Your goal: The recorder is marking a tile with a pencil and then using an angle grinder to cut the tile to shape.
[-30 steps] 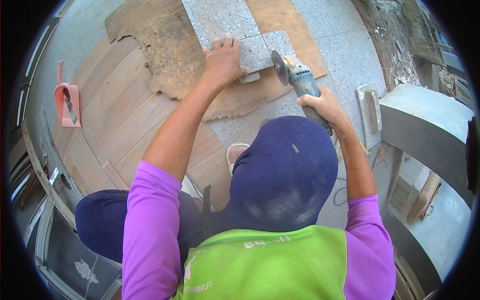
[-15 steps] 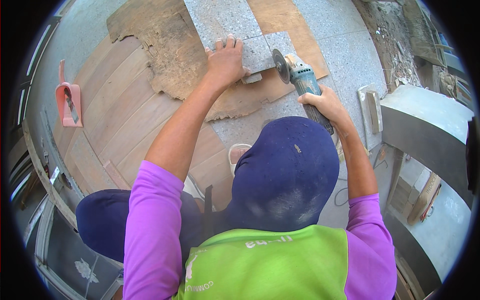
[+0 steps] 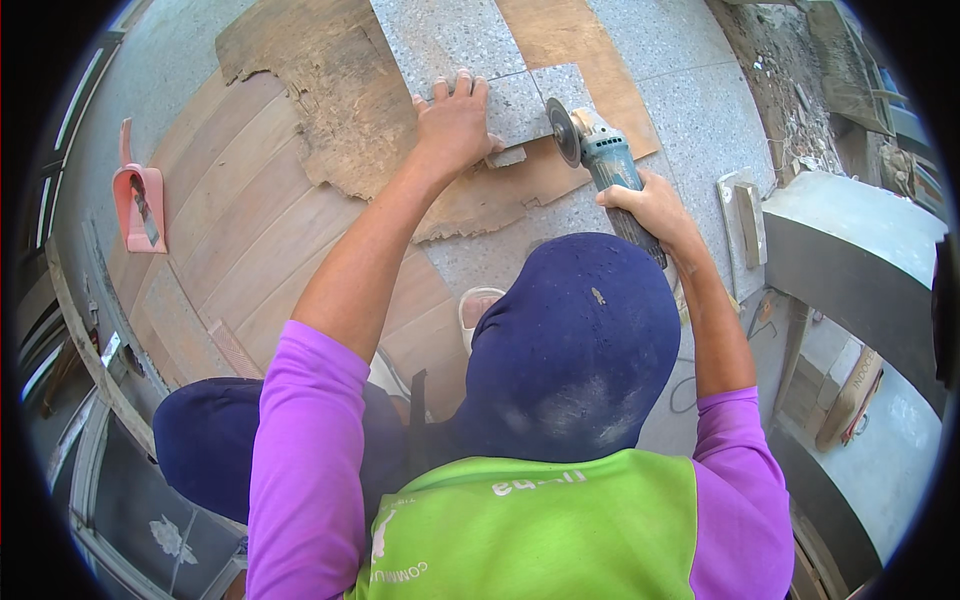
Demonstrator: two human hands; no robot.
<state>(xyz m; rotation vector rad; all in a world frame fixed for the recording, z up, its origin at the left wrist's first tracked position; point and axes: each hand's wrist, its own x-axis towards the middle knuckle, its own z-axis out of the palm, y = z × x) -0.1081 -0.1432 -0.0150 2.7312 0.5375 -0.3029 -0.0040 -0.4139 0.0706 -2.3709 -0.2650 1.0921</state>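
My left hand point(image 3: 455, 125) lies on a grey speckled tile point(image 3: 516, 106), fingers stretched out and thumb at its near edge. A narrow tile strip point(image 3: 508, 157) sits by that thumb. In my right hand point(image 3: 655, 212) is a blue-green angle grinder point(image 3: 610, 158), gripped round its dark rear body. Its round cutting disc point(image 3: 563, 132) stands upright at the tile's right edge; I cannot tell whether it touches. A dark line crosses the tile. Worn plywood point(image 3: 350, 120) lies beneath, and another speckled tile point(image 3: 440, 35) extends beyond.
A pink dustpan point(image 3: 155, 235) lies at the left on wood-look flooring point(image 3: 230, 190). A trowel-like float point(image 3: 748, 222) rests at the right, beside a curved grey slab point(image 3: 840, 240). Rubble point(image 3: 800, 110) lies far right. Metal strips point(image 3: 90, 450) stand at the lower left.
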